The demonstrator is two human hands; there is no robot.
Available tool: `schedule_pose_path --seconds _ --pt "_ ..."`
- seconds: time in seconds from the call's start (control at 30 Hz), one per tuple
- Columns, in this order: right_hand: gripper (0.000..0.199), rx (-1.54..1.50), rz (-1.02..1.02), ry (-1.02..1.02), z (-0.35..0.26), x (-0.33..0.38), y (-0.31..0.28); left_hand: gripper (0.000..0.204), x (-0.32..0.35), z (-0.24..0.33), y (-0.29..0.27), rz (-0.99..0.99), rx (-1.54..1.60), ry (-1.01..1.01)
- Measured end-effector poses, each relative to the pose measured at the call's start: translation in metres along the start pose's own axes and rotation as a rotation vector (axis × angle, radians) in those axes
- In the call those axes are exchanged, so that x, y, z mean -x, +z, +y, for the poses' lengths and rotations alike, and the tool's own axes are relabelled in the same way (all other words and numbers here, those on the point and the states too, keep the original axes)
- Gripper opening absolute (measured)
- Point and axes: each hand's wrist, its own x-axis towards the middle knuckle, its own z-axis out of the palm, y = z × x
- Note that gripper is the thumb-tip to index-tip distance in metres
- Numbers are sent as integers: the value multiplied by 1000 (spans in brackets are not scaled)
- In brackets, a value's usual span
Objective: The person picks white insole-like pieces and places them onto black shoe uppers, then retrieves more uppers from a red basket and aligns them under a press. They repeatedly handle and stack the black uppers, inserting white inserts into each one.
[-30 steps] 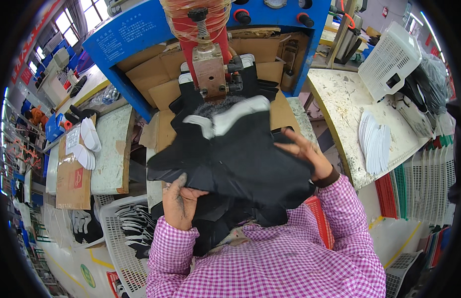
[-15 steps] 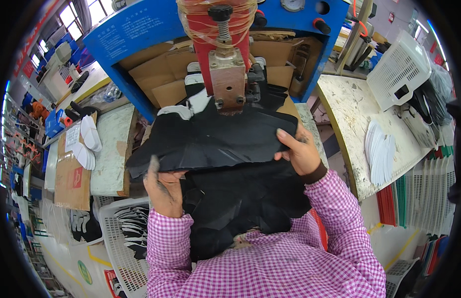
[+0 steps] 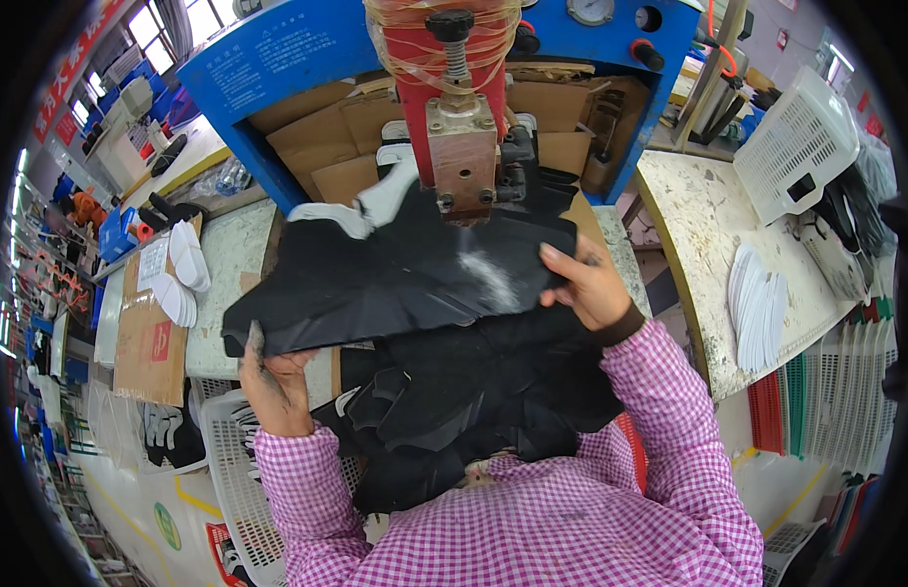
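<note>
Fingers of my left hand (image 3: 275, 383) and right hand (image 3: 588, 287) pinch the black sheet (image 3: 395, 279) lifted before the press head (image 3: 461, 147); a dark pile (image 3: 474, 401) waits below.

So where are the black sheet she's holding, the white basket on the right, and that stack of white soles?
black sheet (image 3: 376, 284): head view, middle of its flat top face.
white basket (image 3: 796, 147): head view, its mesh side wall.
white soles (image 3: 757, 303): head view, middle of the fanned stack on the right table.

blue machine placard (image 3: 263, 61), red-labelled carton (image 3: 149, 333)
</note>
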Motion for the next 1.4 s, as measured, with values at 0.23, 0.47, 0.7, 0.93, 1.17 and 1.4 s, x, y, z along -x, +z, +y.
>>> schedule_pose_path --seconds 0.23,0.47,0.7,0.93,1.17,1.4 --pt "25 24 388 -126 -1 80 -89 31 12 -47 35 -301 -64 -408" --pt "24 13 540 -292 -5 87 -112 39 -32 -106 62 -353 -85 -356" --pt "25 66 72 -233 17 -8 -48 35 -79 -26 8 -76 -190 -112" --pt "36 35 371 -312 -17 42 -91 48 -33 -90 35 -404 -56 -162" --pt "39 -38 44 -246 28 29 -32 31 -34 -7 -13 -35 -152 -94" --pt "33 2 494 -234 -4 66 -96 38 -8 -83 32 -311 -232 -146"
